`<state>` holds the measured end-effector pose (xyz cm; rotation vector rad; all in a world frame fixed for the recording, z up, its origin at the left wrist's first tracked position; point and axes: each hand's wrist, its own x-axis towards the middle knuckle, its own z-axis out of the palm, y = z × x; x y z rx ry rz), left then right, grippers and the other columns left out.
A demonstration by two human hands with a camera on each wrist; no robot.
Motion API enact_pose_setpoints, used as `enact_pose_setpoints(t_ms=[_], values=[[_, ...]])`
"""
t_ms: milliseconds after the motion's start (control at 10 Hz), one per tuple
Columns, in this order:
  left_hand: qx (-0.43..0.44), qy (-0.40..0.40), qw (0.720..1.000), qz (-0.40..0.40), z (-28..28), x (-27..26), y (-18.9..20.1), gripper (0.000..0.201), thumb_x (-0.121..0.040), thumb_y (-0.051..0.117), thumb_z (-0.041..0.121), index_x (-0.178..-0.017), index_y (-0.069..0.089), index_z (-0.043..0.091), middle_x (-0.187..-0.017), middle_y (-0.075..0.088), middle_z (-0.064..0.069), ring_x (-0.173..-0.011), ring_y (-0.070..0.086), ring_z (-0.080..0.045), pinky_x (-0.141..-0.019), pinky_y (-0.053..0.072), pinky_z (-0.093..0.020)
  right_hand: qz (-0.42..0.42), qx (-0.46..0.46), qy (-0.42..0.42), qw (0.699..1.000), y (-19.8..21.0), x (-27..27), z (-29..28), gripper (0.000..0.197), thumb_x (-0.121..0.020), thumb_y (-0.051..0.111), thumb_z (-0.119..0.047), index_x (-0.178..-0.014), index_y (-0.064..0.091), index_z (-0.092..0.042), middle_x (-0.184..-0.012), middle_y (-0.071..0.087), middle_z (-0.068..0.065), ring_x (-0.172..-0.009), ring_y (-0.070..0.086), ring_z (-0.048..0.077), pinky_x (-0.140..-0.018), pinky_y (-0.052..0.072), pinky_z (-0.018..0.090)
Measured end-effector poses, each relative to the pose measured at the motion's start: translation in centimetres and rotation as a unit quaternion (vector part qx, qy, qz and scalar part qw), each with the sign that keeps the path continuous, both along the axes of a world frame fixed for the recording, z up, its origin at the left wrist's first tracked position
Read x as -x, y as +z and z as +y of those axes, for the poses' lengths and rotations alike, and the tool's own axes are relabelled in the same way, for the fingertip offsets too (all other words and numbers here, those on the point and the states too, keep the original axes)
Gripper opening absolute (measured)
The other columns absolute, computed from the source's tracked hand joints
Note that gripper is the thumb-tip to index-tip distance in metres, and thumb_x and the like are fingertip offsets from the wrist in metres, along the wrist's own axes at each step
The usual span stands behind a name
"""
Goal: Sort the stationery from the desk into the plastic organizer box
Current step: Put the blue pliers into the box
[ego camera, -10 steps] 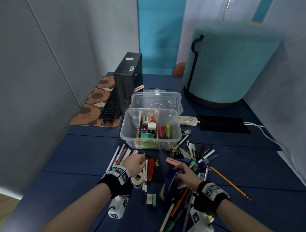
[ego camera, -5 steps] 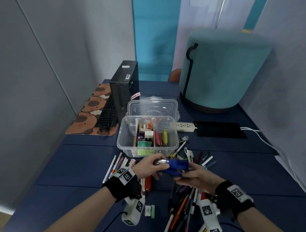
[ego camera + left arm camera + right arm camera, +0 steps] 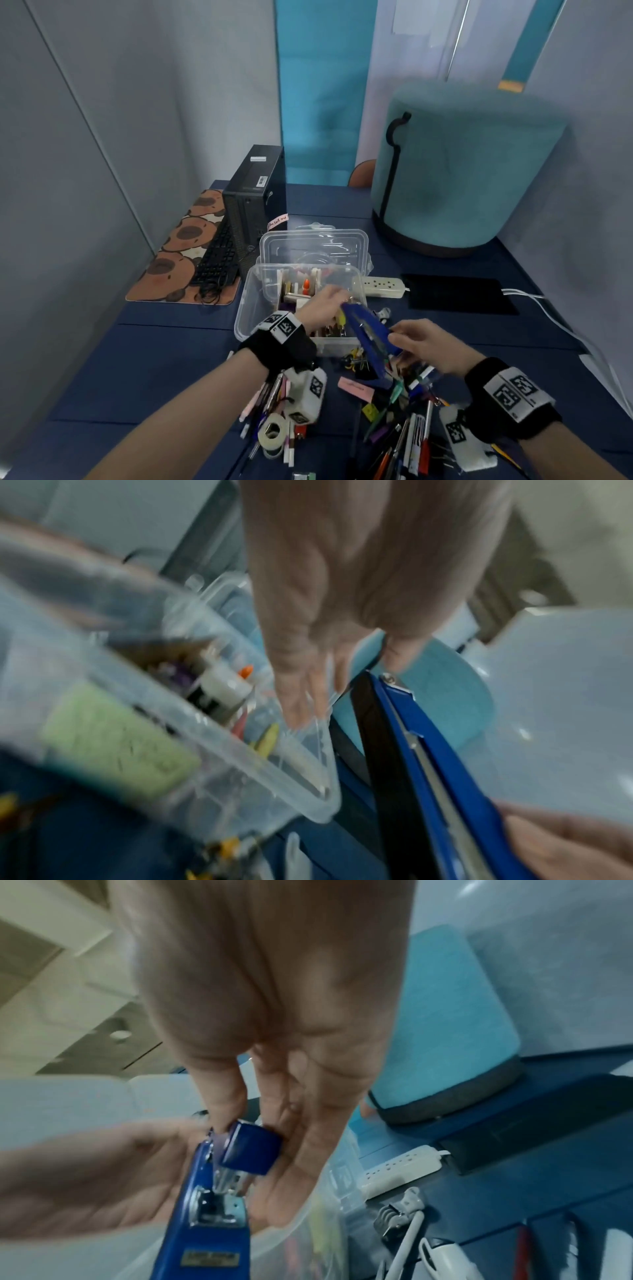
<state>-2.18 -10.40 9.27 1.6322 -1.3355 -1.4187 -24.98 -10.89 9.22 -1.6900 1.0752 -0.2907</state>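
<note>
1. The pink tag (image 3: 277, 221) at 3 o'clock of the computer tower (image 3: 255, 209) bears handwriting too small to read.
2. The stapler's (image 3: 202, 1231) gold plate is blurred, unreadable.
3. The box's green label (image 3: 116, 748) is blurred.

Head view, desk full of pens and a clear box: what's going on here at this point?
A person is sorting stationery into the clear organizer box. Both hands hold a blue stapler tilted over the box's near right corner: the left hand holds its far end above the box, and the right hand pinches its near end. The box already holds some items. Many pens and markers and a tape roll remain on the desk.
</note>
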Motion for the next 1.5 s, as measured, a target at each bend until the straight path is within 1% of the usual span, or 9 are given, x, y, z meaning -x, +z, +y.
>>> enact_pose_setpoints(t_ms=[200,300,600,800,900,1000,1100,1300,1500], values=[[-0.113,0.115,0.986,0.05,-2.7,1.9,-2.3,0.039,-0.095,0.039,-0.002,-0.131,0.044,-0.015,-0.137,0.046,-0.031,-0.128,0.045,-0.042,-0.081,0.049,-0.033,-0.118,-0.089,-0.162,0.976,1.0,2.0,-4.2,0.025,-0.098,0.05,-0.017,-0.107,0.064,0.002,-0.099,0.069,0.024,-0.083,0.07,0.03,-0.081,0.059,0.038],[-0.178,0.138,0.974,-0.002,-3.9,2.5,-2.8,0.04,-0.099,0.038,0.005,-0.136,0.041,-0.01,-0.139,0.047,-0.025,-0.13,0.045,-0.037,-0.105,0.038,-0.036,-0.147,-0.123,-0.182,0.965,1.5,1.4,-5.9,0.026,-0.098,0.049,-0.016,-0.107,0.065,0.003,-0.091,0.071,0.021,-0.077,0.07,0.027,-0.075,0.059,0.036],[-0.164,0.017,0.98,-0.114,-5.7,2.2,-6.1,0.04,-0.1,0.04,0.013,-0.133,0.048,-0.006,-0.139,0.049,-0.021,-0.129,0.047,-0.032,-0.094,0.04,-0.03,-0.081,-0.213,-0.168,0.959,3.1,-3.3,-10.2,0.022,-0.095,0.055,-0.02,-0.095,0.066,-0.001,-0.075,0.068,0.014,-0.056,0.064,0.019,-0.045,0.046,0.022],[-0.15,-0.079,0.978,-0.121,-4.8,2.8,-5.9,0.04,-0.105,0.03,0.018,-0.131,0.046,-0.008,-0.099,0.045,-0.015,-0.09,0.039,-0.015,-0.076,0.03,-0.021,0.007,-0.255,-0.143,0.956,3.0,-7.3,-12.1,0.021,-0.095,0.057,-0.017,-0.1,0.059,0.002,-0.079,0.065,0.016,-0.057,0.063,0.021,-0.051,0.05,0.026],[-0.165,-0.122,0.965,-0.164,-4.7,3.2,-5.2,0.034,-0.105,0.026,0.017,-0.09,0.053,0.001,-0.076,0.044,-0.013,-0.062,0.037,-0.013,-0.053,0.031,-0.016,0.05,-0.253,-0.139,0.956,2.6,-9.5,-12.6,0.019,-0.096,0.056,-0.016,-0.103,0.057,0.002,-0.082,0.063,0.017,-0.063,0.062,0.023,-0.055,0.053,0.03],[-0.146,-0.189,0.945,-0.225,-4.4,3.5,-5.0,0.035,-0.105,0.027,0.01,-0.127,0.048,-0.007,-0.123,0.053,-0.029,-0.099,0.057,-0.027,-0.071,0.04,-0.016,0.088,-0.254,-0.132,0.954,2.4,-11.4,-13.2,0.015,-0.095,0.056,-0.013,-0.094,0.055,0.001,-0.081,0.062,0.017,-0.063,0.064,0.024,-0.054,0.057,0.031],[-0.115,-0.237,0.927,-0.266,-3.2,2.7,-4.3,0.037,-0.104,0.03,0.008,-0.134,0.043,-0.008,-0.125,0.052,-0.031,-0.113,0.054,-0.041,-0.085,0.045,-0.034,0.121,-0.256,-0.124,0.951,1.9,-12.8,-13.4,0.014,-0.094,0.057,-0.01,-0.087,0.053,0.002,-0.077,0.06,0.017,-0.055,0.066,0.025,-0.051,0.058,0.031],[-0.034,-0.21,0.936,-0.279,-1.1,-2.0,-0.8,0.04,-0.095,0.047,0.039,-0.086,0.065,0.005,-0.08,0.061,-0.008,-0.076,0.058,-0.021,-0.069,0.044,-0.029,0.191,-0.239,-0.1,0.947,0.3,-14.5,-12.7,0.011,-0.094,0.056,-0.006,-0.091,0.055,0.004,-0.084,0.063,0.021,-0.068,0.069,0.029,-0.065,0.061,0.035],[0.108,-0.075,0.923,-0.363,-1.8,-6.3,0.2,0.022,-0.095,0.051,0.023,-0.104,0.069,0.018,-0.101,0.07,0.003,-0.091,0.064,-0.012,-0.083,0.053,-0.028,0.246,-0.16,-0.076,0.953,-1.6,-15.9,-10.8,0.028,-0.092,0.061,-0.011,-0.112,0.055,0.007,-0.106,0.068,0.026,-0.092,0.071,0.035,-0.084,0.057,0.043]])
